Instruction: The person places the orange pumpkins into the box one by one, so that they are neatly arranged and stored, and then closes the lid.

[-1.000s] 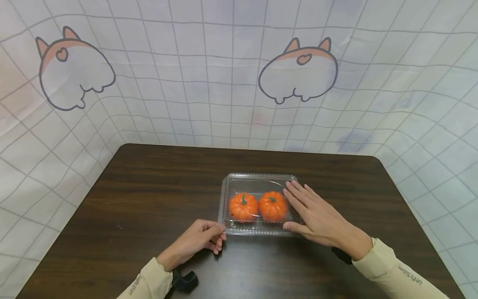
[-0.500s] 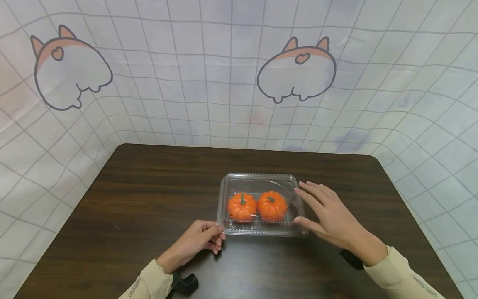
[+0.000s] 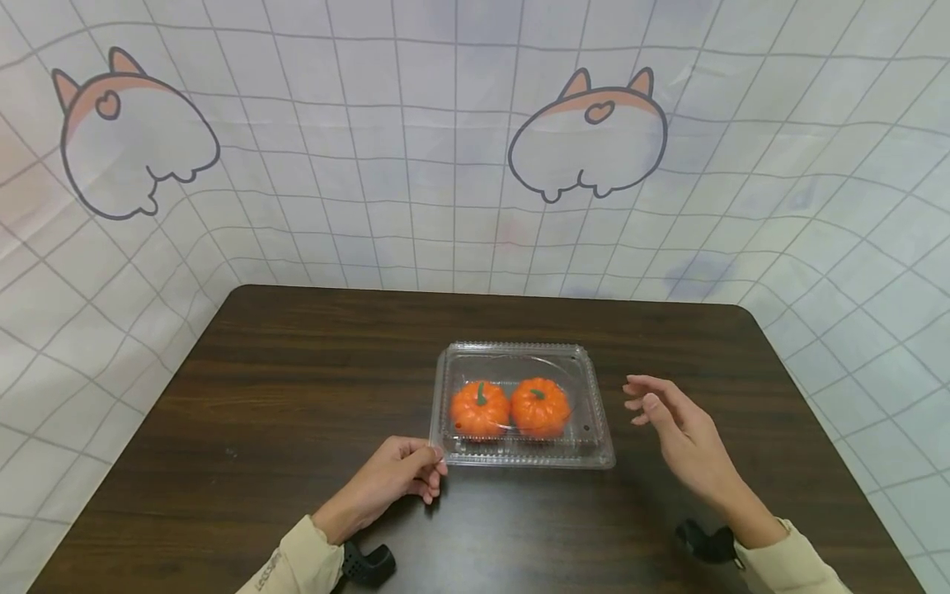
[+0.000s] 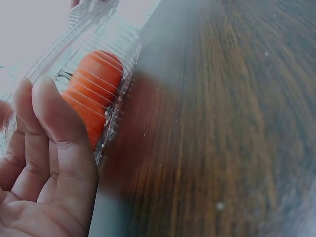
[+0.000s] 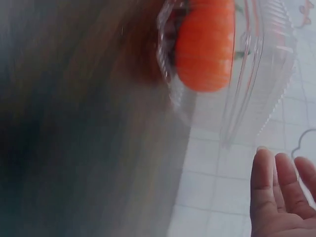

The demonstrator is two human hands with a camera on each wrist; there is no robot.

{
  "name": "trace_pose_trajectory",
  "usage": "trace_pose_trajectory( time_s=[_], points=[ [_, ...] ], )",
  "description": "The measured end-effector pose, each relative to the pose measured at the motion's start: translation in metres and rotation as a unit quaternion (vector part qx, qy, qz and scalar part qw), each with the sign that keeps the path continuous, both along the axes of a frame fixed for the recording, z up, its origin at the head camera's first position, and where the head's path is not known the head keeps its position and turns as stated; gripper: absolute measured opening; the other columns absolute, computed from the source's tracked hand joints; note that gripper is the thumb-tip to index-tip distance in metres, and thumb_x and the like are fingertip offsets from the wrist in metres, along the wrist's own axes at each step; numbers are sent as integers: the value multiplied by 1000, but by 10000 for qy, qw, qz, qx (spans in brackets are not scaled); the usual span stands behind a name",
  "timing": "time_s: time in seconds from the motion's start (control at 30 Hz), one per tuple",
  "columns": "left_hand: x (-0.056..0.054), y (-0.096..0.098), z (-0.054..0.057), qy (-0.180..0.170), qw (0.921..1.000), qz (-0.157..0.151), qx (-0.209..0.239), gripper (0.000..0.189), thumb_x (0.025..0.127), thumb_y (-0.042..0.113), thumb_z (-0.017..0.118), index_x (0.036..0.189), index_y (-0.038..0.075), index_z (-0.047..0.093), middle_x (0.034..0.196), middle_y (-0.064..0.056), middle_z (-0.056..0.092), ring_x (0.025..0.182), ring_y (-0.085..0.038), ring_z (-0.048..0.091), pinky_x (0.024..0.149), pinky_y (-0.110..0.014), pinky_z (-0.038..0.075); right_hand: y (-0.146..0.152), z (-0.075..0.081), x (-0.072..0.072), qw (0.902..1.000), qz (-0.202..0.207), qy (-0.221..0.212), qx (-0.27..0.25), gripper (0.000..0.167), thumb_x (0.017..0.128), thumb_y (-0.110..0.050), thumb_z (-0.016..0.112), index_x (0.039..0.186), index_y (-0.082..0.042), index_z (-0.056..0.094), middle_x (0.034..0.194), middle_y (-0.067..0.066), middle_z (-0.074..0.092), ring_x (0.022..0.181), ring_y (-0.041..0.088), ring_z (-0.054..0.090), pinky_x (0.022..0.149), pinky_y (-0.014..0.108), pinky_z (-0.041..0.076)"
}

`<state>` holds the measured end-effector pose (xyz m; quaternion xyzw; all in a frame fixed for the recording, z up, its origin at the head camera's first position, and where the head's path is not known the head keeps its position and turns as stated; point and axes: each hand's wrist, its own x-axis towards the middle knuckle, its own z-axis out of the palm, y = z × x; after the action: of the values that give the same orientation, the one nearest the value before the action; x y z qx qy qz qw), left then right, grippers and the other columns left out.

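Note:
A clear plastic clamshell container (image 3: 594,429) lies on the dark table with its lid down. Inside sit two small orange pumpkins with green stems, a left one (image 3: 481,414) and a right one (image 3: 540,414). My left hand (image 3: 382,477) pinches the container's near left corner between thumb and fingers; the left wrist view shows the thumb (image 4: 57,111) at the rim. To the right of the container, my right hand (image 3: 686,441) is apart from it, fingers loosely bent around nothing. In the right wrist view, those fingers (image 5: 263,180) are below the container's edge (image 5: 252,94).
Dark wood-grain tabletop (image 3: 312,371) extends around the container on all sides. A white grid-patterned cloth (image 3: 416,165) with cartoon animal drawings hangs behind the table and along both sides. Dark straps (image 3: 367,565) circle both wrists.
My right hand has come off the container's right side and moved right, its fingers bending from flat to loosely curled. My left hand and the container have stayed put.

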<state>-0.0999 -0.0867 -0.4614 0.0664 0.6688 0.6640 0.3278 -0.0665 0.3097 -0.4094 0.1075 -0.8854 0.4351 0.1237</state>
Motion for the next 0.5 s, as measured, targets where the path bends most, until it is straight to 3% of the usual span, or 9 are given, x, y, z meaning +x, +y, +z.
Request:
trace_pose_trajectory(
  time_s=[0.13, 0.2, 0.3, 0.4, 0.5],
  points=[
    [0, 0, 0, -11, 10000, 13, 37, 25, 104, 15, 50, 92, 2, 66, 78, 0, 64, 68, -11, 62, 65, -24, 58, 2, -4, 2, 9907, 115, -880, -1030, 35, 113, -22, 41, 139, -3, 55, 119, -20, 66, 100, 5, 70, 86, 17, 59],
    [0, 0, -1, -16, 10000, 14, 58, 25, 104, 16, 50, 91, 2, 66, 78, 1, 64, 68, -11, 62, 64, -24, 58, 2, -6, 3, 9753, 173, -1443, -1662, 37, 112, -27, 44, 139, -3, 53, 117, -15, 68, 101, 9, 71, 87, 19, 60],
    [0, 0, -1, -31, 10000, 14, 80, 25, 104, 16, 50, 91, 3, 66, 77, 1, 64, 68, -11, 61, 65, -24, 57, 0, -10, 6, 9442, 150, -2282, -2371, 45, 111, -35, 48, 141, -1, 50, 116, -7, 69, 101, 11, 71, 88, 22, 61],
    [1, 0, -1, -18, 9999, 9, 99, 25, 104, 16, 50, 90, 3, 66, 77, 2, 64, 68, -11, 61, 65, -24, 57, -1, -14, 8, 9224, 116, -2873, -2579, 53, 110, -39, 49, 142, 2, 49, 113, -5, 70, 98, 11, 71, 88, 25, 62],
    [1, 0, -1, 10, 9999, -11, 123, 25, 104, 16, 50, 90, 4, 66, 77, 2, 64, 68, -11, 60, 65, -24, 57, 0, -19, 10, 9099, 219, -3220, -2605, 51, 110, -40, 49, 138, 2, 54, 110, -6, 71, 95, 10, 71, 87, 26, 62]
  ],
)
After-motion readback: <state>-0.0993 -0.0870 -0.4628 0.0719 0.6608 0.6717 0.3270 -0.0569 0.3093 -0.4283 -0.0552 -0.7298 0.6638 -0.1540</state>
